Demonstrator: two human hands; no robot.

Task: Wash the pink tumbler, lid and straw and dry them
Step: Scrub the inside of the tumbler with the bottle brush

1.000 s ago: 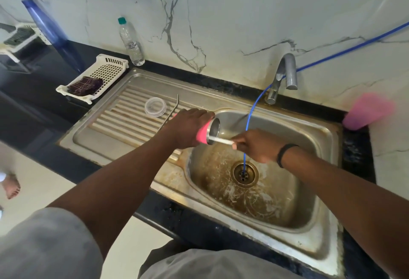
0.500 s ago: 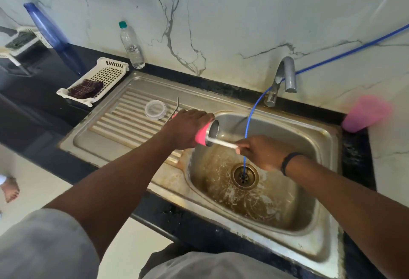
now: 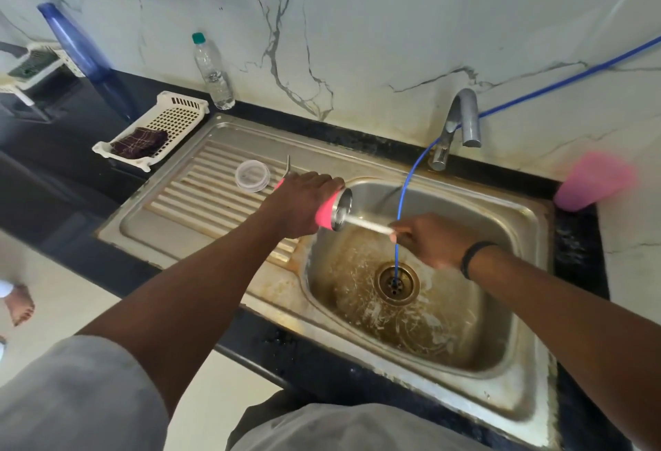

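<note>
My left hand (image 3: pixel 302 200) grips the pink tumbler (image 3: pixel 331 212), held on its side over the sink basin's left edge with its steel mouth facing right. A white brush handle (image 3: pixel 368 225) sticks out of the tumbler's mouth; my right hand (image 3: pixel 429 239) grips its outer end above the basin. The brush's working end is hidden inside the tumbler. The clear round lid (image 3: pixel 252 176) lies on the ribbed drainboard. A thin metal straw (image 3: pixel 287 167) lies just right of the lid, partly hidden behind my left hand.
The steel sink (image 3: pixel 518 307) has a drain (image 3: pixel 396 283) with a blue hose (image 3: pixel 406 182) running into it past the tap (image 3: pixel 461 121). A pink cup (image 3: pixel 595 180) lies right of the sink. A white basket (image 3: pixel 171 118) holds a dark cloth (image 3: pixel 139 143). A water bottle (image 3: pixel 213 73) and a blue bottle (image 3: pixel 82 53) stand behind.
My right hand has drawn the brush handle a little farther out of the tumbler, to the right. The tumbler in my left hand has hardly moved.
</note>
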